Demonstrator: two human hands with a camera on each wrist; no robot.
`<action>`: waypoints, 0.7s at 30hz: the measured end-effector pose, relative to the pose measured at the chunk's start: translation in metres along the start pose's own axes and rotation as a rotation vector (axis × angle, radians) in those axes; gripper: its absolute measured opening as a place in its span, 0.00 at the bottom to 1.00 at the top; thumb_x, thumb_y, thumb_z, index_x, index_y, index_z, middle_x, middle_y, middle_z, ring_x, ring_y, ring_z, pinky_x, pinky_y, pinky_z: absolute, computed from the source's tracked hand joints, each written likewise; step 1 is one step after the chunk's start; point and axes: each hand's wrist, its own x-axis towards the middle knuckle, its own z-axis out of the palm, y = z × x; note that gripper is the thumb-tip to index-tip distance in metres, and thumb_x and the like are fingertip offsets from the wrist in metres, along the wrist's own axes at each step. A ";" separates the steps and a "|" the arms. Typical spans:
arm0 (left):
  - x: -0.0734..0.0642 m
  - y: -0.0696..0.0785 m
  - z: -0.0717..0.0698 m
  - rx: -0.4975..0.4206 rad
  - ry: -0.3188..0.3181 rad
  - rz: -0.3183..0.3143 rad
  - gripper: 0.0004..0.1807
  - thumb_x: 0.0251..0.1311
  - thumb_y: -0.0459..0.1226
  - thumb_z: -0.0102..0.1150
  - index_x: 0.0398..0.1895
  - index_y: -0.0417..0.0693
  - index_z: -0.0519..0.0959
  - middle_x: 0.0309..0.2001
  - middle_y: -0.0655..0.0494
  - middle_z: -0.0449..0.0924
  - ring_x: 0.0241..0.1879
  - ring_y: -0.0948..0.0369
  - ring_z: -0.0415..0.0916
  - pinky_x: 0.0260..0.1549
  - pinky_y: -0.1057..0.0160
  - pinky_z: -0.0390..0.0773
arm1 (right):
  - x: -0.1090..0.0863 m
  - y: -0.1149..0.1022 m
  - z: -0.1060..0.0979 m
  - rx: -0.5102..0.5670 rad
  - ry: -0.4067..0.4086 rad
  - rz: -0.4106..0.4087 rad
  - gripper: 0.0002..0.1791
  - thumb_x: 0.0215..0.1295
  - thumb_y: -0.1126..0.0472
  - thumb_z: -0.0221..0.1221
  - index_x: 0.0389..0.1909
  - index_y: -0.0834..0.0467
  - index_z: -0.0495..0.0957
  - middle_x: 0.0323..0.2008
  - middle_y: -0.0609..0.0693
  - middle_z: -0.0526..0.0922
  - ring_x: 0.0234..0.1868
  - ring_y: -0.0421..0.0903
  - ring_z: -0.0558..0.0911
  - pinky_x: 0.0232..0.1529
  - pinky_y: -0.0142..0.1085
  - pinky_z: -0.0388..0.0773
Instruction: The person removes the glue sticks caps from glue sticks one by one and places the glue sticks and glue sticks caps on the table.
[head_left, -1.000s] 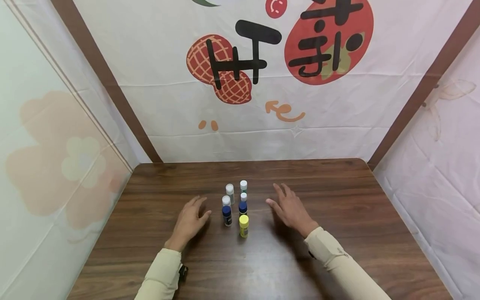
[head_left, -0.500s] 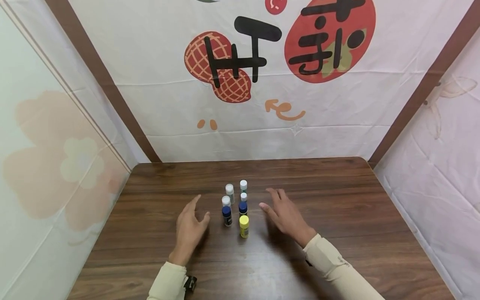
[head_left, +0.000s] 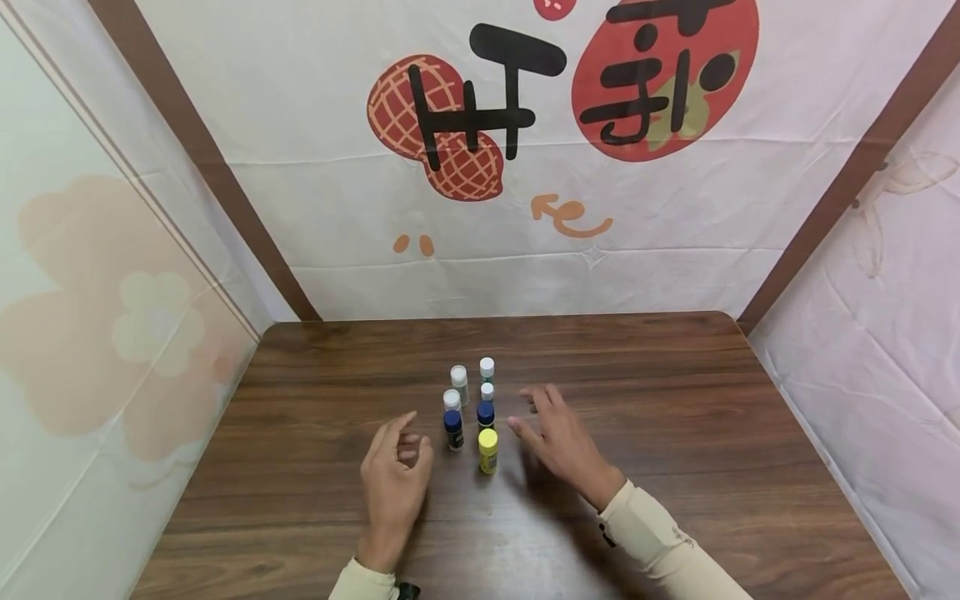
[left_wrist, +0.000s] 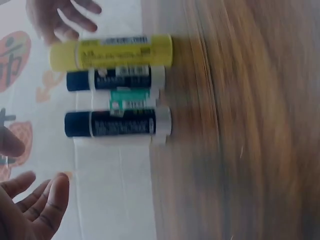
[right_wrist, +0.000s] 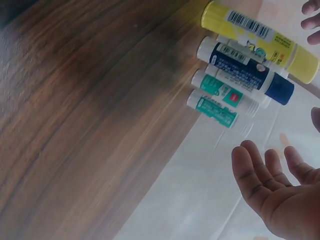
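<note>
In the head view, the left hand [head_left: 396, 473] sits left of the cluster, forefinger and thumb bent towards each other across a narrow gap, holding nothing. The right hand [head_left: 566, 440] waits on the other side, thumb and forefinger loosely apart, also holding nothing. Seven capped tubes stand upright on the wooden table [head_left: 300, 383] between the two sets of fingers. Just beyond the left fingertips is one blue-capped tube [head_left: 454, 433], with two white-capped tubes behind it. To the left of the right thumb is another blue-capped tube [head_left: 486, 414], with two more white caps behind. The yellow tube [head_left: 488, 452] stands in front, between the hands. On the wall cloth [head_left: 337, 217], big black characters cross red shapes.

The left wrist view shows what the head view hides: both dark blue bodies, side by side, with pale print too blurred to read, and a green label [left_wrist: 130, 99] between them. The left fingers are apart from every tube.

The right wrist view gives the clearest labels: barcodes on the yellow tube and on one dark blue body, and two green-labelled tubes nearest the right fingertips, one bearing a small red patch. The wording is illegible. The right fingers are slightly curved and spread, clear of the tubes.
</note>
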 end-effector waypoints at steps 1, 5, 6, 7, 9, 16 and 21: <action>-0.002 0.002 0.001 -0.016 -0.003 -0.006 0.19 0.48 0.23 0.64 0.46 0.38 0.81 0.35 0.49 0.81 0.30 0.59 0.81 0.26 0.64 0.81 | 0.000 -0.001 0.000 0.009 0.002 0.001 0.25 0.69 0.48 0.57 0.59 0.61 0.70 0.49 0.56 0.74 0.48 0.51 0.79 0.42 0.44 0.78; -0.011 0.009 0.006 -0.055 -0.032 -0.025 0.14 0.46 0.23 0.65 0.39 0.38 0.83 0.30 0.51 0.82 0.25 0.62 0.80 0.21 0.72 0.78 | -0.002 -0.007 0.001 0.019 0.021 0.003 0.23 0.67 0.52 0.59 0.57 0.61 0.72 0.47 0.54 0.75 0.45 0.50 0.80 0.40 0.43 0.78; -0.013 0.010 0.008 -0.059 -0.044 -0.022 0.13 0.46 0.23 0.65 0.38 0.38 0.83 0.29 0.51 0.82 0.25 0.62 0.80 0.20 0.73 0.77 | -0.002 -0.009 0.002 0.019 0.030 0.000 0.22 0.66 0.53 0.60 0.56 0.60 0.73 0.46 0.53 0.76 0.44 0.50 0.80 0.39 0.43 0.78; -0.014 0.010 0.010 -0.061 -0.056 -0.021 0.13 0.46 0.23 0.66 0.37 0.39 0.83 0.29 0.52 0.82 0.24 0.63 0.80 0.19 0.74 0.76 | -0.002 -0.010 0.003 0.020 0.041 -0.006 0.22 0.66 0.54 0.61 0.56 0.61 0.73 0.45 0.52 0.76 0.43 0.50 0.81 0.38 0.42 0.78; -0.017 0.011 0.014 -0.064 -0.082 -0.014 0.13 0.44 0.23 0.67 0.36 0.39 0.83 0.30 0.51 0.83 0.25 0.63 0.81 0.19 0.74 0.76 | -0.002 -0.012 0.005 0.030 0.062 -0.027 0.21 0.64 0.56 0.63 0.54 0.61 0.74 0.44 0.51 0.77 0.41 0.49 0.81 0.36 0.41 0.78; -0.027 0.017 0.031 -0.064 -0.150 -0.044 0.16 0.41 0.26 0.71 0.38 0.40 0.83 0.34 0.48 0.84 0.28 0.61 0.83 0.21 0.68 0.79 | -0.006 -0.020 0.012 0.067 0.073 -0.106 0.17 0.65 0.53 0.61 0.50 0.58 0.76 0.43 0.52 0.79 0.38 0.45 0.82 0.33 0.35 0.77; -0.030 0.020 0.038 0.020 -0.207 -0.072 0.19 0.41 0.31 0.73 0.41 0.40 0.82 0.37 0.47 0.84 0.32 0.56 0.84 0.31 0.57 0.82 | -0.008 -0.025 0.018 0.075 0.057 -0.124 0.19 0.63 0.54 0.64 0.50 0.60 0.77 0.43 0.50 0.80 0.39 0.44 0.82 0.33 0.34 0.78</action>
